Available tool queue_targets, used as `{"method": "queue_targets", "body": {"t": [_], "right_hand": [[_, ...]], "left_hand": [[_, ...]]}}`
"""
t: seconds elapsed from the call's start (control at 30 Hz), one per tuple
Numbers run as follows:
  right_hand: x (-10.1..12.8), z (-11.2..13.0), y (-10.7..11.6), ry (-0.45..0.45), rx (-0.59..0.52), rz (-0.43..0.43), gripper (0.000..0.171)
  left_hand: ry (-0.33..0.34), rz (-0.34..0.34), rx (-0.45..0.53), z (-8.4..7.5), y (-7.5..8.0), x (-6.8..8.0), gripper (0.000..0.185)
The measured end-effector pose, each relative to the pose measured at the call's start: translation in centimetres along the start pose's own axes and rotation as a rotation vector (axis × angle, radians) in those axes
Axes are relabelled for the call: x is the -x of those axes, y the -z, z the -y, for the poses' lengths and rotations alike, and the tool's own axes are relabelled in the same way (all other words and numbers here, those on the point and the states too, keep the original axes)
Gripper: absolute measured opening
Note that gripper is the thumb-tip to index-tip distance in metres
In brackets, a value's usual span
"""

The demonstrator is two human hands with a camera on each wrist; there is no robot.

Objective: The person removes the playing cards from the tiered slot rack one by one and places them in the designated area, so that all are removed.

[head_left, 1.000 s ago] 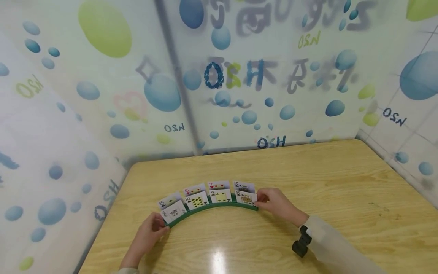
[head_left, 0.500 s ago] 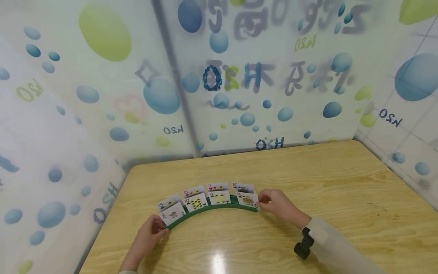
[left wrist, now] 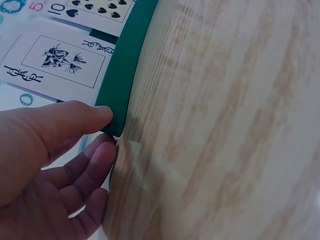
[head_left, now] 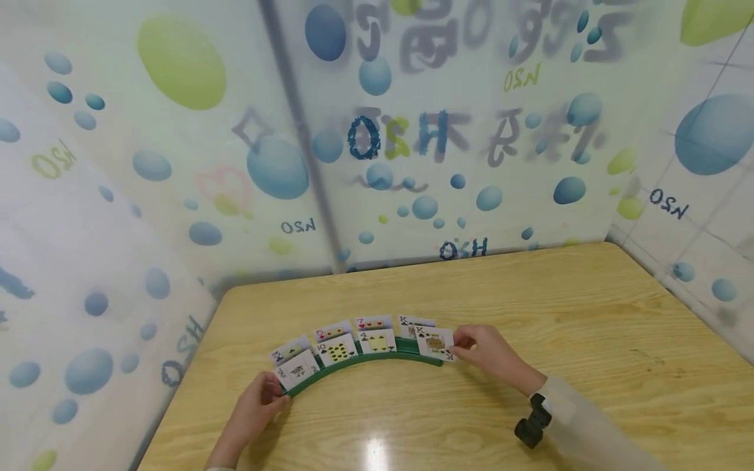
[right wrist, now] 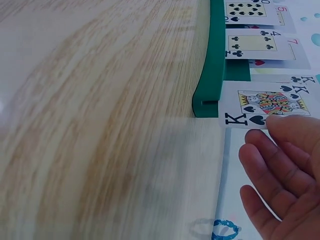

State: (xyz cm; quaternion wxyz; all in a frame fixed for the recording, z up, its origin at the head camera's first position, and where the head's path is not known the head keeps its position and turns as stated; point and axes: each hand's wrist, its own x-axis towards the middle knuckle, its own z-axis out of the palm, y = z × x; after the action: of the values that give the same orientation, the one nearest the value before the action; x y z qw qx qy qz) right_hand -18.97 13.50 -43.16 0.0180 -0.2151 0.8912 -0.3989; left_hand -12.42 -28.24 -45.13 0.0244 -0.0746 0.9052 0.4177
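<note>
Pinching the king of spades (head_left: 436,343) at its outer edge, the right hand (head_left: 491,356) has the card half clear of the right end of the curved green card holder (head_left: 359,361), tilted and overhanging the end in the right wrist view (right wrist: 267,106). The left hand (head_left: 256,405) steadies the holder's left end, thumb laid on the green rim (left wrist: 116,95) and fingers loosely curled beneath it rather than clamped round it. A clean removal seems to call for drawing the card along the slot, not twisting it, so that the king of clubs (head_left: 412,323) behind it is not dragged out too, while the left hand bears down so that the light holder does not skate on the glossy wooden table (head_left: 589,327). Two rows of cards stand in the holder: a joker (left wrist: 60,59), a ten of spades (head_left: 338,350) and a four of clubs (right wrist: 254,43) in front, and red cards, a five and a seven, behind.
</note>
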Motion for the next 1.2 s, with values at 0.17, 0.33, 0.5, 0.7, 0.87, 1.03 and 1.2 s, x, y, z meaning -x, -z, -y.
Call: {"method": "queue_targets", "body": {"t": [0.17,0.33,0.5,0.7,0.87,1.03,1.2], "right_hand": [[0.6,-0.2,0.6,0.003,0.008,-0.027,0.007],[1.2,-0.6,1.3,0.006,0.008,-0.059,0.006],[1.6,-1.3,2.2,-0.003,0.027,-0.085,0.005],[1.9,-1.7,3.8,0.009,0.071,-0.117,0.005],[1.9,-2.0,5.1,-0.003,0.080,-0.117,0.006],[1.5,-2.6,6.4,-0.024,0.085,-0.117,0.006],[0.7,-3.2,7.5,-0.008,0.091,-0.136,0.007]], "left_hand": [[-0.002,0.002,0.007,0.1,0.0,-0.1,0.030],[-0.011,0.001,0.007,0.1,0.0,0.0,0.029],[-0.009,0.005,-0.006,0.1,0.0,0.1,0.028],[-0.001,0.002,-0.002,0.1,-0.1,0.0,0.027],[0.008,0.003,0.008,0.1,0.0,0.1,0.027],[0.002,0.001,0.024,0.3,0.0,0.1,0.027],[0.005,0.003,0.039,0.3,-0.1,0.1,0.027]]}}
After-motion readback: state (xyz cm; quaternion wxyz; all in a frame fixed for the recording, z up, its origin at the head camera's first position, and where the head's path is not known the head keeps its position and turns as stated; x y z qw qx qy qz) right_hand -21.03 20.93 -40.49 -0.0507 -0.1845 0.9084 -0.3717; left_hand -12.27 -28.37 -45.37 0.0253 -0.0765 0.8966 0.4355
